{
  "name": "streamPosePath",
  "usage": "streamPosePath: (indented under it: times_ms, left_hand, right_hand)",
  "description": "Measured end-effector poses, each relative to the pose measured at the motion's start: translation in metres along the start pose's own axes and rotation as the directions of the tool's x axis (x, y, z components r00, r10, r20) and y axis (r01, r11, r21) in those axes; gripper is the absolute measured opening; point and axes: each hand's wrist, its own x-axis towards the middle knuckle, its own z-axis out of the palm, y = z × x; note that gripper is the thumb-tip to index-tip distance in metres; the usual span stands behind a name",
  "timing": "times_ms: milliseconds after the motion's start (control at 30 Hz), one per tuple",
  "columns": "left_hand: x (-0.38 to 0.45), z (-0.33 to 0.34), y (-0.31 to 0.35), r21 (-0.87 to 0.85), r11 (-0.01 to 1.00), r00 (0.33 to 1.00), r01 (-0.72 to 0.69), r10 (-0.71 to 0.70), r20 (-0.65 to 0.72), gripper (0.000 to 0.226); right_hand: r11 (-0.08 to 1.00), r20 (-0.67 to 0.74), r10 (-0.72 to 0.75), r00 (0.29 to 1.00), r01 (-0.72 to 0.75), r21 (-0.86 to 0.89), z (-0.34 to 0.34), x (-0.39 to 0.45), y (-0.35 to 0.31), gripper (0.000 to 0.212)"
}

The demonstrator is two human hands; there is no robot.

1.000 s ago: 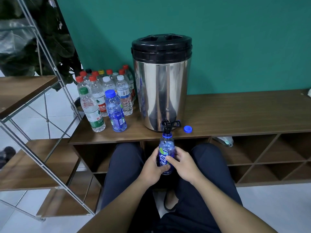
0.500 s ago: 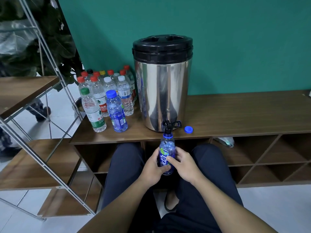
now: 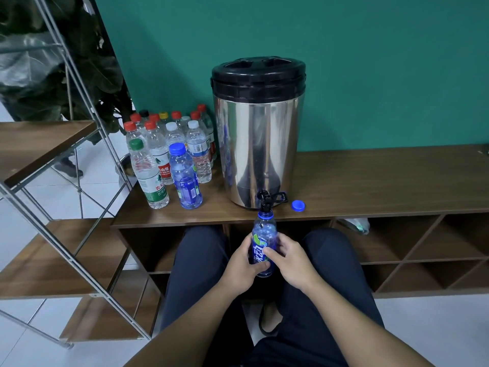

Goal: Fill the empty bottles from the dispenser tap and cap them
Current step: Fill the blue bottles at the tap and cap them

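Hands first: I am holding one blue bottle (image 3: 263, 247) at lower centre of the frame, my left hand (image 3: 242, 263) wrapping its label from the left and my right hand (image 3: 289, 258) pinching it from the right, thumb across the front. Both grips are closed on the bottle; neither hand is free.

Procedure for this step, as I judge it: I am keeping the bottle upright with its open neck directly under the tap (image 3: 265, 201), just below the spout. The level inside cannot be read through the tinted plastic, so I should be watching the neck and closing the tap before overflow. One hand must release to work the lever; the other should be supporting the weight low on the body.

Count, moving up the frame:
- One loose blue cap (image 3: 298, 205) is lying on the wooden counter (image 3: 383, 181), just right of the tap, ready for this bottle.
- One steel dispenser (image 3: 258, 133) with black lid is standing at centre.
- Roughly twelve capped bottles (image 3: 172, 152) are clustering at centre left; rear ones are overlapping, so that count is approximate.
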Motion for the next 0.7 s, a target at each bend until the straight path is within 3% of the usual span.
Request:
streamPosePath:
  times_ms: [700]
  left_hand:
    - [0.0002,-0.0002,-0.0019,-0.003,1.000,1.000,0.002,-0.002,-0.009,0.077]
  right_hand:
    - [1.000,0.004,0.005,1.000,-0.005,-0.004,0.0004,0.0005,0.0013,0.037]
